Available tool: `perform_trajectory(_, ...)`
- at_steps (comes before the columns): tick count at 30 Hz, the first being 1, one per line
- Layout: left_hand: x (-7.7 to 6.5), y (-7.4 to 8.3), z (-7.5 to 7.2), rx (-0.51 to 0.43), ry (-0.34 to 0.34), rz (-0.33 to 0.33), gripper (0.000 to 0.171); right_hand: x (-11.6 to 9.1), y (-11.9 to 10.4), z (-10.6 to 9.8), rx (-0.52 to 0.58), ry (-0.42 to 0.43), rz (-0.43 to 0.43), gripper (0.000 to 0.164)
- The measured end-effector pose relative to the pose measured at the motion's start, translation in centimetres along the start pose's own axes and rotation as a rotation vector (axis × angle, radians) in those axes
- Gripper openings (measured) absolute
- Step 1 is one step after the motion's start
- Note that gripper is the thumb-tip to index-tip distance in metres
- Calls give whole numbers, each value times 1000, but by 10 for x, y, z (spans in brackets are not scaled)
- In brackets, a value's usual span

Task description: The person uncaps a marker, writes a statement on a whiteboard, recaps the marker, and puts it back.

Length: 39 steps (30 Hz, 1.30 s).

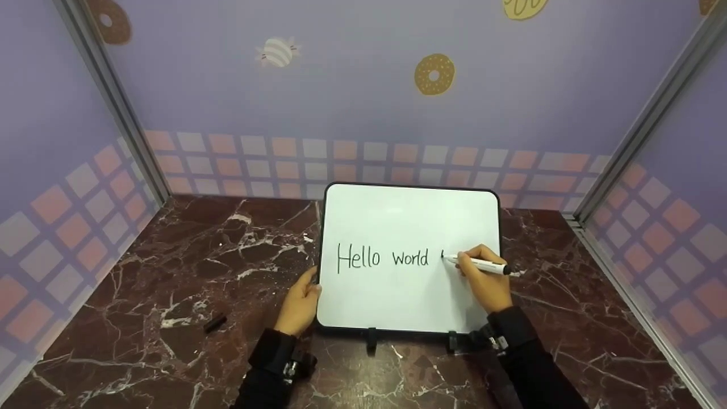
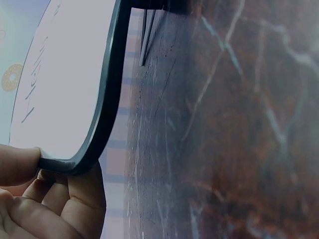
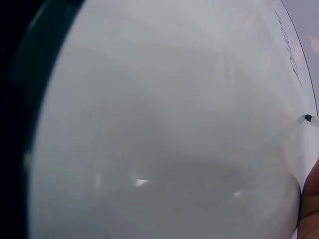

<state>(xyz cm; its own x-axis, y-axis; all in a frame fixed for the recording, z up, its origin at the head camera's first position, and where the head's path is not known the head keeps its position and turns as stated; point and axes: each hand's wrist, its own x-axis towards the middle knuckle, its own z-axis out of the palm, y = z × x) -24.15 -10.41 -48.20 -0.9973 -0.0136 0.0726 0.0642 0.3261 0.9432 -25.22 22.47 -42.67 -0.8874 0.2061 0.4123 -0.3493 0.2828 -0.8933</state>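
A whiteboard [image 1: 392, 301] with a black frame leans upright on the table, bearing the handwritten words "Hello world" and a short stroke after them. My right hand [image 1: 488, 285] grips a white marker [image 1: 481, 264] with a black end, its tip at that stroke. In the right wrist view the dark marker tip [image 3: 308, 118] meets the board surface, with part of the hand [image 3: 310, 206] at the edge. On the board's left edge is my left hand [image 1: 298, 305]; the left wrist view shows the thumb [image 2: 17, 165] in front and curled fingers [image 2: 82, 199] behind the lower corner.
A small black marker cap [image 1: 215, 322] lies on the dark red marbled table [image 1: 136, 341], left of the board. Black feet [image 1: 371, 341] stick out beneath the board's lower edge. Purple walls [image 1: 352, 85] with printed tiles and sweets enclose the table at the back and sides.
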Motion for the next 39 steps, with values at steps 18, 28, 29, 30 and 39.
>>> perform_trajectory(18,-1,-1,0,3,0,0,47,-12,4,-2,-32,-5,12,13)
perform_trajectory(28,0,2,-1,7,-2,12,47,-13,6,-1,-30,3,9,12)
perform_trajectory(29,0,2,-1,5,-3,12,47,-13,6,-1,-31,5,7,12)
perform_trajectory(30,0,2,-1,1,-3,11,47,-13,5,-1,-35,7,3,12)
perform_trajectory(39,0,1,-1,9,6,23,46,-13,4,0,-62,7,1,14)
